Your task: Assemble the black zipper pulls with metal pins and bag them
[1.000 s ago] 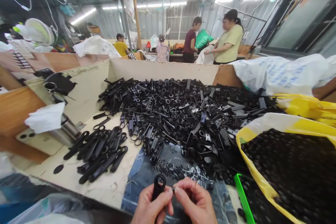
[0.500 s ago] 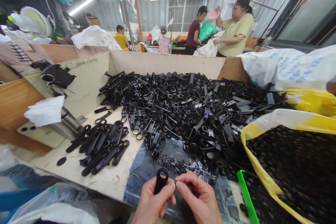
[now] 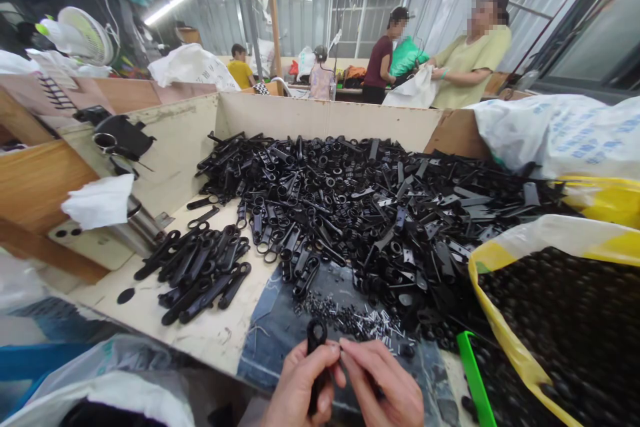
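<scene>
My left hand (image 3: 304, 380) is closed around a black plastic handle with a ring end (image 3: 317, 333), the ring pointing up and away from me. Thumb and fingertips of my right hand (image 3: 381, 380) are pinched together right at my left thumb tip. Whatever they pinch is too small to name. Both hands are over a dark cloth mat (image 3: 270, 340) at the table's near edge. Just beyond them lie small silver pins (image 3: 383, 323) and tiny black pieces (image 3: 345, 320). A big heap of black plastic parts (image 3: 330, 200) rises behind.
To the left lies a smaller pile of black handles (image 3: 200, 273), near a steel cylinder (image 3: 143, 227). A yellow-edged bag (image 3: 480, 280) of small black pieces stands on the right, beside a green strip (image 3: 475, 380). Low wooden walls (image 3: 325, 112) border the table; people work beyond.
My hands have shifted slightly right and down in the view, still together, the left keeping the black handle. The view has turned a little left. A person behind has lowered a raised pink container.
</scene>
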`<state>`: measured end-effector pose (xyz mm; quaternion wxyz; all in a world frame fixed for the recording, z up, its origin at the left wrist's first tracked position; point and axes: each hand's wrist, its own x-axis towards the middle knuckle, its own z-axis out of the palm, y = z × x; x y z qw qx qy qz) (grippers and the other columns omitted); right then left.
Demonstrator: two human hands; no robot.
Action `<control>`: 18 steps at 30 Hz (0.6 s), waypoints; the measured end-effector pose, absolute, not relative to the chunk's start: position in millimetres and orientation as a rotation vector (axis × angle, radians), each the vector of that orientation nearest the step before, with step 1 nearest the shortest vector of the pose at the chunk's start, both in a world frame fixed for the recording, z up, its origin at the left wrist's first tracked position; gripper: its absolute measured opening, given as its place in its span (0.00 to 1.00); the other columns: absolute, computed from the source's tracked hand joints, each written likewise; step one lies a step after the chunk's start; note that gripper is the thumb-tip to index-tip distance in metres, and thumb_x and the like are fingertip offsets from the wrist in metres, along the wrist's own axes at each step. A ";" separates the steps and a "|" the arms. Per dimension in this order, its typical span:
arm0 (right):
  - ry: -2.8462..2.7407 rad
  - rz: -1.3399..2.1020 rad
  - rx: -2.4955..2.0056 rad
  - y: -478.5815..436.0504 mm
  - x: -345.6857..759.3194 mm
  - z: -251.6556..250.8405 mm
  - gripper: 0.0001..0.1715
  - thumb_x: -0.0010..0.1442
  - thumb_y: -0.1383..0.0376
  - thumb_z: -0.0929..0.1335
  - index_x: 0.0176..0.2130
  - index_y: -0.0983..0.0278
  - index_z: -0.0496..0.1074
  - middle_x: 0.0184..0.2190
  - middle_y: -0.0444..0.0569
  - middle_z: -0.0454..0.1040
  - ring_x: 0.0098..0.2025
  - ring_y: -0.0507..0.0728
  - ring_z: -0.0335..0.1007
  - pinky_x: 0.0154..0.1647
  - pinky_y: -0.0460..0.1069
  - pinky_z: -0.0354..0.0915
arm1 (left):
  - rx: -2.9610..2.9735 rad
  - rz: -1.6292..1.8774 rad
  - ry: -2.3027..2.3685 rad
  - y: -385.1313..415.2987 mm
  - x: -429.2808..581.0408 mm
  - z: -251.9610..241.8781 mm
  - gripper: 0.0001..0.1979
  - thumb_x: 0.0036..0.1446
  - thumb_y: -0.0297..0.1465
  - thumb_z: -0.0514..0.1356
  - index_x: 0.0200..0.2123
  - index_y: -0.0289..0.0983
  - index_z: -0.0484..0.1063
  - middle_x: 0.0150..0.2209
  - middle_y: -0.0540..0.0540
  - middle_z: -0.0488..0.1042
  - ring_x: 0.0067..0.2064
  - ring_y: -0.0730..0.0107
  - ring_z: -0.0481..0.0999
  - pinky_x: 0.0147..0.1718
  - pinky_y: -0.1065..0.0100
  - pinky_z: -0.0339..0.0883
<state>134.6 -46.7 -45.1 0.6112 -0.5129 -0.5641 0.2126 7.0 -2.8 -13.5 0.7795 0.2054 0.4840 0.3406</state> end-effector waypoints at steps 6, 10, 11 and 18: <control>-1.205 0.701 -1.262 -40.2 144.1 -41.5 0.05 0.65 0.60 0.74 0.38 0.56 0.83 0.32 0.45 0.78 0.27 0.53 0.72 0.25 0.44 0.66 | 0.544 0.729 1.073 -1.7 7.6 -16.0 0.21 0.40 0.47 0.72 0.25 0.37 0.73 0.19 0.53 0.73 0.13 0.86 0.52 0.14 0.76 0.39; -1.303 0.970 -1.307 -41.4 159.4 -43.0 0.10 0.65 0.57 0.73 0.35 0.59 0.81 0.30 0.45 0.76 0.26 0.53 0.68 0.26 0.45 0.65 | 0.736 0.710 1.088 -7.1 -8.3 -17.5 0.15 0.44 0.41 0.72 0.23 0.36 0.75 0.18 0.51 0.73 0.16 0.82 0.56 0.18 0.74 0.45; -1.362 0.983 -1.350 -42.4 161.4 -43.0 0.09 0.64 0.57 0.73 0.35 0.59 0.80 0.29 0.44 0.76 0.25 0.53 0.68 0.26 0.45 0.64 | 0.868 0.725 1.115 -9.1 -14.7 -19.0 0.13 0.45 0.38 0.72 0.21 0.36 0.75 0.19 0.51 0.73 0.18 0.79 0.59 0.20 0.74 0.48; -1.878 0.493 -1.569 -45.5 157.4 -40.8 0.18 0.75 0.59 0.61 0.40 0.58 0.78 0.35 0.47 0.78 0.33 0.56 0.79 0.33 0.47 0.68 | 2.491 0.658 1.368 -23.2 -50.9 -34.5 0.20 0.52 0.18 0.58 0.43 0.43 0.80 0.36 0.48 0.79 0.35 0.60 0.77 0.35 0.65 0.63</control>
